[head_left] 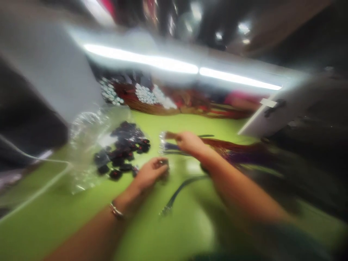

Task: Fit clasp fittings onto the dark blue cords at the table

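Observation:
My left hand (pixel 152 172), with a bracelet at its wrist, is curled, thumb and fingers together around something small and dark that is too blurred to name. Just left of it lie several black connectors (pixel 119 156) with reddish spots, spilling from a clear plastic bag (pixel 84 145). My right hand (pixel 190 143) is over a bundle of wires (pixel 171 146) with shiny ends; its fingers are pressed together near the wires, smeared by motion. Below, a short dark cable (pixel 181 188) with metallic ends curves on the green table (pixel 152 232).
Long brown and purple wires (pixel 239 150) stretch to the right. Along the back lie wire bundles with white ends (pixel 146 95), under a bright lamp (pixel 144 59). A white panel (pixel 288 112) stands at the right. A white cord (pixel 35 194) crosses the left side.

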Available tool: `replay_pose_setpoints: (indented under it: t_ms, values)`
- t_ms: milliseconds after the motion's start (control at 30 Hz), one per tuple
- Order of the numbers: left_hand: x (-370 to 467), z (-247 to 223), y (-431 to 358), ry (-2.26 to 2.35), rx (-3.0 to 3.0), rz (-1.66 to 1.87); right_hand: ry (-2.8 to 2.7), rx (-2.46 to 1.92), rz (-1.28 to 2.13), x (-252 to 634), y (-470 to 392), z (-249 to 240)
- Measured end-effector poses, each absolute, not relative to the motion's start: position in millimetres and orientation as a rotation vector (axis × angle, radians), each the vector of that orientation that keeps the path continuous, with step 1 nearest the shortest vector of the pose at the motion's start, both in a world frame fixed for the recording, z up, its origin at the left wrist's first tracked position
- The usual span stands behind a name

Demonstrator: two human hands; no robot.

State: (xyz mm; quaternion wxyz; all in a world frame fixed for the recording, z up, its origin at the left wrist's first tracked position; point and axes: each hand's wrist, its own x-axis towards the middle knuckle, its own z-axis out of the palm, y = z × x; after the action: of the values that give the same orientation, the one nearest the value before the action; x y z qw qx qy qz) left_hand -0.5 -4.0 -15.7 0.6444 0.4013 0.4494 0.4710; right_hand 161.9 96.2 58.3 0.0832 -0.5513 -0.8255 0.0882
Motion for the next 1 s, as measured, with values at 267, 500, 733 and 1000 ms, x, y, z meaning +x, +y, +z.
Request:
replay_pose_setpoints:
  t_ms: [267,500,733,1000]
  values:
    - [-1.4,-16.6,-4.0,1.036,0.940,1.044,-2.384,-2.043,0.182,187.5,171.6,24.6]
    - [-6.3,-28.8,2.5,1.056,0.924,1.006,-2.338,-1.983,0.172,201.4,180.0,16.1]
    - [-7.1,-33.3,3.8,1.050,0.936,1.010,-2.362,-1.926,0.164,195.1,177.1,10.4]
    - [-6.3,-30.6,2.1,1.048,0.920,0.998,-2.393,-1.867,0.171,194.9,178.7,12.9]
